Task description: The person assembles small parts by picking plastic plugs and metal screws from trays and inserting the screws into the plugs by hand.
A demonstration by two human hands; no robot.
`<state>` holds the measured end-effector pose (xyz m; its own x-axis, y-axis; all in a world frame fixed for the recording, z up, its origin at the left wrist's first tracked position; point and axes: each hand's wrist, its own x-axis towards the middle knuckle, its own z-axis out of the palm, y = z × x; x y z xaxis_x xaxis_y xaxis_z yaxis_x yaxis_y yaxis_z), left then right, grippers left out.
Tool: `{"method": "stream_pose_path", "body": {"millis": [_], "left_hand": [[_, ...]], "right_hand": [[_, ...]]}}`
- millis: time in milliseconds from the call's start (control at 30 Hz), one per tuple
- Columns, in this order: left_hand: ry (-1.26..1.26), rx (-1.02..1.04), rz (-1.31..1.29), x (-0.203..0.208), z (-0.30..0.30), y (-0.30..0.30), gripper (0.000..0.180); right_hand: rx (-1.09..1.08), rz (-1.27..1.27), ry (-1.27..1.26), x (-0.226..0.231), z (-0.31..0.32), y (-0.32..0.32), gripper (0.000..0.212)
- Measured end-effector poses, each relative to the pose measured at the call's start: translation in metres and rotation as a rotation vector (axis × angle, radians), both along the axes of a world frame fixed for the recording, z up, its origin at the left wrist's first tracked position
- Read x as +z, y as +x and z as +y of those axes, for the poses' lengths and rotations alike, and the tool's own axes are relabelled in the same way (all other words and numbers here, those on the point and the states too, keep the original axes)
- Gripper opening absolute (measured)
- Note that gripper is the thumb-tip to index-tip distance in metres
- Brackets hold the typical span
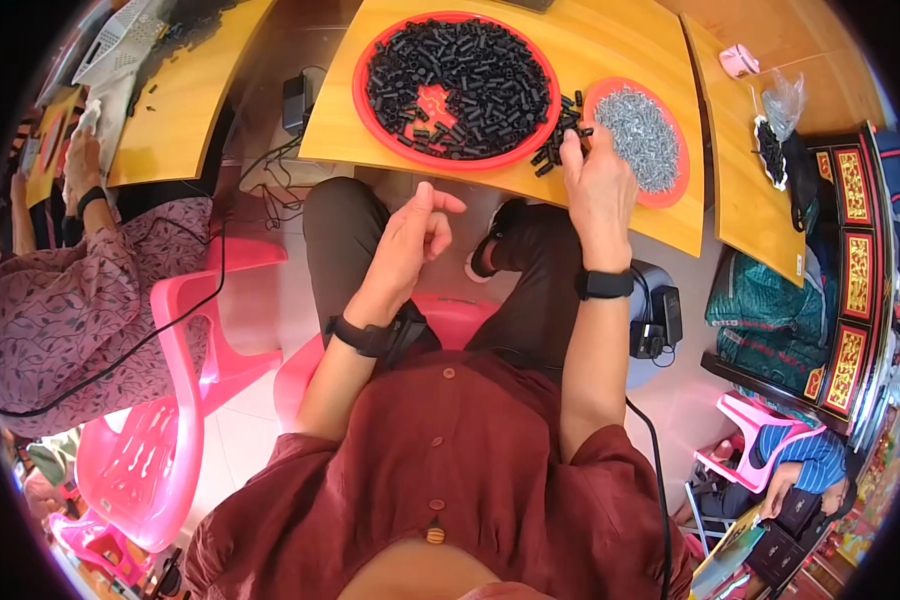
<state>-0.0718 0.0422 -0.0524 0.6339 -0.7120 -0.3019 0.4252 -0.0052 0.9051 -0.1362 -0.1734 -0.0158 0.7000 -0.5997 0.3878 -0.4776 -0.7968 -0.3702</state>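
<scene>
My right hand (pixel 600 190) is over the table's near edge, its thumb and fingertips pinched on a small black plastic tube (pixel 585 131). Beside those fingertips lies a loose little pile of black tubes (pixel 548 153) on the wood. To their left a round red tray (pixel 359 92) holds a heap of the same black tubes (pixel 460 62), with its bottom showing in one patch. A smaller orange-red tray (pixel 678 188), full of silvery screws (pixel 634 135), sits just right of my hand. Above my lap my left hand (pixel 412 235) hovers, fingers loosely bent and apart, with nothing visible in it.
The yellow wooden table (pixel 330 125) ends above my knees. Another person's arm (pixel 88 180) works at a table on the left, by a pink chair (pixel 165 440). On the right-hand table are a pink object (pixel 739 62) and a dish of black pieces (pixel 770 152). Cables hang nearby.
</scene>
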Motion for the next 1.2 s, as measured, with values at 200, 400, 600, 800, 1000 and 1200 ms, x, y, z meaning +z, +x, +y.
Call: {"method": "stream_pose_path", "body": {"millis": [200,400,600,800,1000,1200], "left_hand": [[0.006,-0.003,-0.007,0.003,-0.001,-0.001,0.056],[-0.002,0.030,-0.015,0.004,0.002,0.002,0.056],[-0.014,0.050,0.000,0.001,0.001,0.003,0.053],[-0.020,0.075,0.004,0.001,0.003,0.005,0.050],[-0.027,0.116,0.009,0.005,0.003,0.008,0.049],[-0.055,0.123,0.025,0.003,0.004,0.009,0.049]], "right_hand": [[-0.072,0.150,0.026,0.006,-0.012,0.013,0.038],[-0.109,0.127,0.046,-0.002,-0.019,0.009,0.023],[0.118,-0.136,0.108,0.007,-0.002,0.022,0.013],[0.458,-0.019,0.150,0.015,0.043,0.058,0.006],[0.573,0.045,0.113,0.012,0.058,0.081,0.006],[0.575,0.314,-0.058,0.009,0.056,0.095,0.009]]}}
